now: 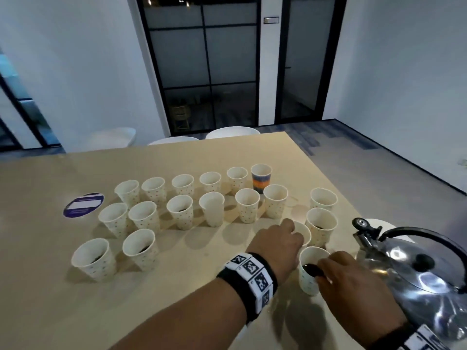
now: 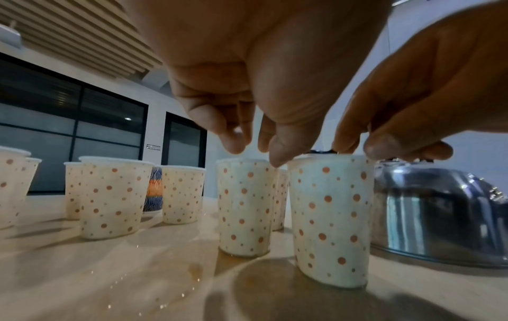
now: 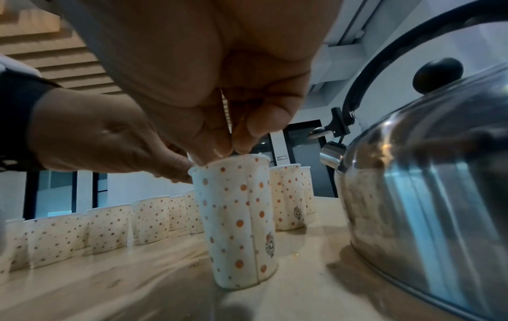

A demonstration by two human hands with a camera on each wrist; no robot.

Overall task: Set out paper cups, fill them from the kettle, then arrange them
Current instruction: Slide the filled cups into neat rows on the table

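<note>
Several dotted paper cups (image 1: 182,210) stand in rows on the beige table (image 1: 177,286), some with dark liquid inside. My left hand (image 1: 294,233) reaches over one cup (image 1: 304,232) and its curled fingers pinch that cup's rim; in the left wrist view the hand (image 2: 255,152) sits on that cup (image 2: 244,206). My right hand (image 1: 322,270) pinches the rim of the nearest cup (image 1: 307,281), seen in the right wrist view with the hand (image 3: 231,149) on the cup (image 3: 236,217). The steel kettle (image 1: 417,269) stands just right of my right hand, untouched.
One striped blue-orange cup (image 1: 261,179) ends the back row. A round purple sticker (image 1: 83,204) lies at the left. White chairs (image 1: 232,132) line the far edge. Water drops (image 2: 165,304) dot the tabletop near me. The table's right edge runs close behind the kettle.
</note>
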